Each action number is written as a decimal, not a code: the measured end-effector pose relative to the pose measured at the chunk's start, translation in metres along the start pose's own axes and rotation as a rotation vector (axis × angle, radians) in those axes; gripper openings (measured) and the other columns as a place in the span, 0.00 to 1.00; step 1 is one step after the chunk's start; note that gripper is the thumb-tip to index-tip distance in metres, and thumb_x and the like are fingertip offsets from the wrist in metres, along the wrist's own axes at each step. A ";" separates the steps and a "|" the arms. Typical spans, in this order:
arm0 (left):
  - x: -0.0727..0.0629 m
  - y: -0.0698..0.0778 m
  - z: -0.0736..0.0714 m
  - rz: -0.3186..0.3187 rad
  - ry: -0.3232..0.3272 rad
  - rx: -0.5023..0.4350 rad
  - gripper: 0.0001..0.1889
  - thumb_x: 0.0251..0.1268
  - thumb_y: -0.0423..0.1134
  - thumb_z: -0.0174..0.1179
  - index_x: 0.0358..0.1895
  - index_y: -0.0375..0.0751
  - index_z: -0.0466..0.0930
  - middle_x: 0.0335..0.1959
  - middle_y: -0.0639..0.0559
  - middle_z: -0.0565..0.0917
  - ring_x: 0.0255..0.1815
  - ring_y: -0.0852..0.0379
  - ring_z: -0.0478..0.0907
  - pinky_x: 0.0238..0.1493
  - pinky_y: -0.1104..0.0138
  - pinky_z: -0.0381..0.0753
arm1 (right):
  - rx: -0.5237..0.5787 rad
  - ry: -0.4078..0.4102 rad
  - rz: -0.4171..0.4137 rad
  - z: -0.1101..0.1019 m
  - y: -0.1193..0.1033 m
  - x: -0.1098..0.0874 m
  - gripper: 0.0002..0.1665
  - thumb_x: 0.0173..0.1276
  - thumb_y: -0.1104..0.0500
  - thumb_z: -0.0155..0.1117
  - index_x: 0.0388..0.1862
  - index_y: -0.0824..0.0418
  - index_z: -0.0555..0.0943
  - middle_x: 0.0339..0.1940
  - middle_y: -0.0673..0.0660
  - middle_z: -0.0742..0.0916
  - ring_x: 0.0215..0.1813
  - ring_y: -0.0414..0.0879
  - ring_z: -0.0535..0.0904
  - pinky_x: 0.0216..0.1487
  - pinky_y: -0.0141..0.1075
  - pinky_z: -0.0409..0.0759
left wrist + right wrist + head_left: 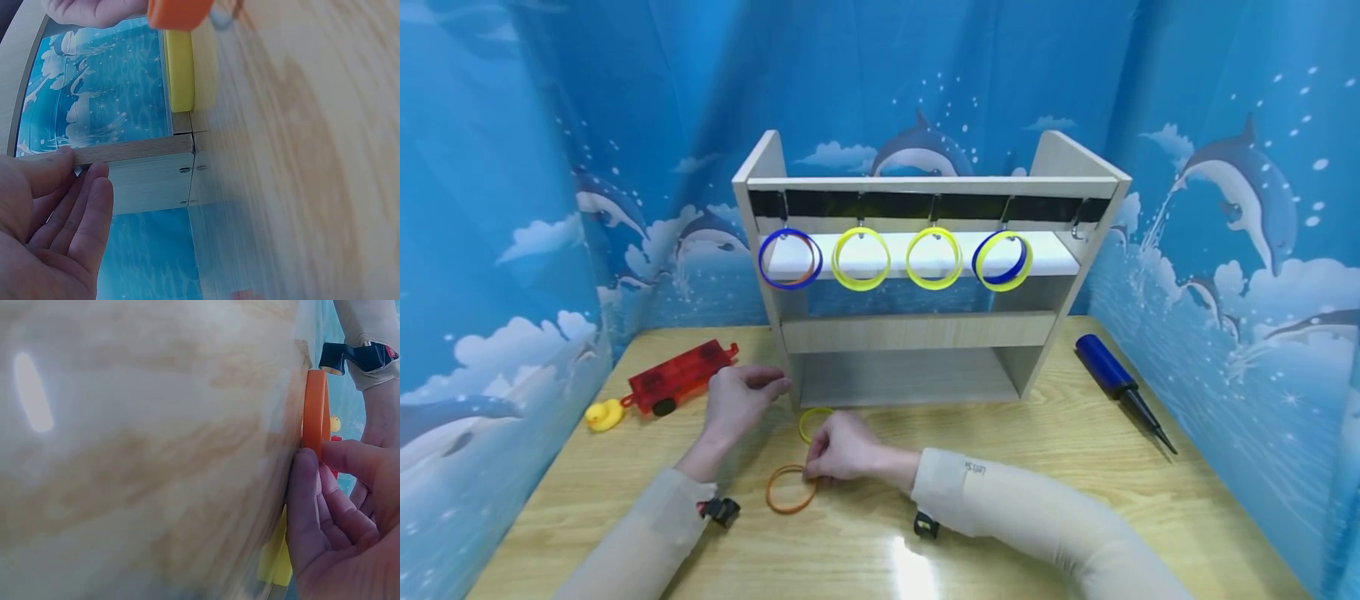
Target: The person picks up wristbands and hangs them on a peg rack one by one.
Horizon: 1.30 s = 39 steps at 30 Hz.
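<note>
My right hand point(846, 447) pinches an orange ring point(792, 490) at its right edge, with thumb and finger either side of the band in the right wrist view. The ring point(315, 412) is close over the wooden table point(985, 475). Partly hidden behind this hand, a yellow ring point(811, 421) lies at the shelf's front left corner. My left hand point(741, 404) has its fingertips right at the left side panel of the wooden shelf point(917, 329). Its fingers point(94, 206) look relaxed and nearly straight in the left wrist view.
Metal hooks on a black strip point(898, 205) carry blue, orange and yellow rings point(861, 286); the rightmost hook point(1078, 221) bears none. A red toy wagon point(677, 377) and yellow duck point(604, 414) sit left. A blue hand pump point(1108, 371) lies right.
</note>
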<state>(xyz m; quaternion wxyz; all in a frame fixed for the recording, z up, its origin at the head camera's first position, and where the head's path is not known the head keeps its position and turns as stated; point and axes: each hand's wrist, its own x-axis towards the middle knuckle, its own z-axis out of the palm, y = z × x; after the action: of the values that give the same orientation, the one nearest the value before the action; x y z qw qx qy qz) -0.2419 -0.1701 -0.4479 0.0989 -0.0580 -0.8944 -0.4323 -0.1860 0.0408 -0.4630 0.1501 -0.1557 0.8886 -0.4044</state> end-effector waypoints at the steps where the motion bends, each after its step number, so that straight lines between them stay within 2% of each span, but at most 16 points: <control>1: 0.000 0.000 0.000 0.001 0.001 0.000 0.10 0.74 0.41 0.77 0.51 0.41 0.97 0.48 0.42 0.98 0.48 0.43 0.95 0.43 0.65 0.89 | -0.003 0.002 -0.008 0.000 0.000 0.000 0.13 0.61 0.60 0.89 0.21 0.53 0.92 0.14 0.44 0.88 0.15 0.33 0.80 0.21 0.27 0.78; 7: 0.000 0.001 0.001 0.000 0.004 0.008 0.10 0.73 0.41 0.77 0.51 0.42 0.98 0.48 0.42 0.98 0.49 0.43 0.95 0.41 0.68 0.87 | 0.068 -0.020 -0.030 -0.003 0.003 -0.003 0.11 0.63 0.63 0.86 0.23 0.55 0.92 0.15 0.42 0.87 0.16 0.34 0.80 0.21 0.26 0.78; 15: -0.002 0.002 0.000 -0.016 -0.002 0.015 0.10 0.74 0.42 0.77 0.51 0.43 0.98 0.48 0.43 0.98 0.49 0.44 0.95 0.44 0.64 0.88 | 0.195 -0.044 -0.060 -0.019 0.017 -0.014 0.05 0.64 0.66 0.84 0.33 0.62 0.93 0.25 0.52 0.93 0.23 0.36 0.82 0.25 0.26 0.79; 20: -0.001 0.003 0.000 -0.014 -0.005 0.005 0.10 0.73 0.42 0.77 0.50 0.42 0.98 0.47 0.42 0.98 0.48 0.45 0.95 0.42 0.66 0.88 | 0.252 -0.042 -0.074 -0.037 0.027 -0.025 0.07 0.65 0.67 0.82 0.41 0.67 0.93 0.33 0.59 0.96 0.29 0.37 0.88 0.30 0.28 0.85; 23: -0.001 0.003 0.000 -0.014 -0.007 -0.006 0.10 0.73 0.41 0.77 0.50 0.41 0.98 0.47 0.42 0.98 0.47 0.45 0.95 0.41 0.66 0.88 | 0.257 -0.040 -0.077 -0.053 0.030 -0.033 0.10 0.66 0.67 0.81 0.45 0.70 0.93 0.35 0.60 0.97 0.31 0.36 0.89 0.34 0.33 0.89; 25: -0.001 0.003 -0.001 -0.021 -0.006 -0.011 0.09 0.73 0.41 0.77 0.50 0.42 0.98 0.47 0.42 0.98 0.48 0.45 0.95 0.42 0.65 0.87 | 0.265 -0.031 -0.070 -0.065 0.032 -0.040 0.11 0.67 0.67 0.81 0.46 0.71 0.93 0.36 0.62 0.97 0.31 0.41 0.90 0.34 0.40 0.91; 28: 0.000 0.004 -0.001 -0.022 -0.005 -0.010 0.10 0.73 0.42 0.77 0.50 0.42 0.98 0.46 0.43 0.98 0.48 0.44 0.95 0.42 0.65 0.88 | 0.256 -0.007 -0.074 -0.087 0.034 -0.051 0.13 0.70 0.64 0.80 0.49 0.71 0.93 0.37 0.64 0.97 0.32 0.42 0.91 0.34 0.42 0.90; 30: 0.000 0.004 0.000 -0.022 -0.004 -0.006 0.10 0.73 0.42 0.77 0.50 0.43 0.98 0.46 0.43 0.98 0.47 0.45 0.95 0.42 0.64 0.88 | 0.266 0.016 -0.081 -0.101 0.036 -0.059 0.15 0.71 0.63 0.80 0.51 0.72 0.92 0.38 0.66 0.97 0.33 0.42 0.91 0.32 0.38 0.87; 33: 0.000 0.003 0.000 -0.014 0.002 0.000 0.09 0.73 0.42 0.77 0.50 0.43 0.98 0.46 0.44 0.98 0.47 0.45 0.95 0.43 0.63 0.89 | 0.283 0.062 -0.105 -0.124 0.036 -0.072 0.15 0.72 0.63 0.79 0.51 0.72 0.92 0.38 0.66 0.97 0.32 0.37 0.89 0.30 0.31 0.83; 39: -0.001 0.004 0.000 -0.006 0.011 0.014 0.08 0.73 0.41 0.78 0.48 0.43 0.99 0.44 0.44 0.98 0.45 0.45 0.95 0.42 0.61 0.90 | 0.348 0.198 -0.137 -0.173 0.035 -0.103 0.13 0.73 0.65 0.78 0.52 0.71 0.91 0.36 0.51 0.97 0.33 0.36 0.89 0.33 0.31 0.84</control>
<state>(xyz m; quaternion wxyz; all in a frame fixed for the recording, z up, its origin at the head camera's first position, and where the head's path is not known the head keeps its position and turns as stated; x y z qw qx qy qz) -0.2404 -0.1678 -0.4452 0.1027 -0.0521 -0.8971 -0.4267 -0.1658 0.2200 -0.3666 0.0587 -0.1468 0.8031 -0.5745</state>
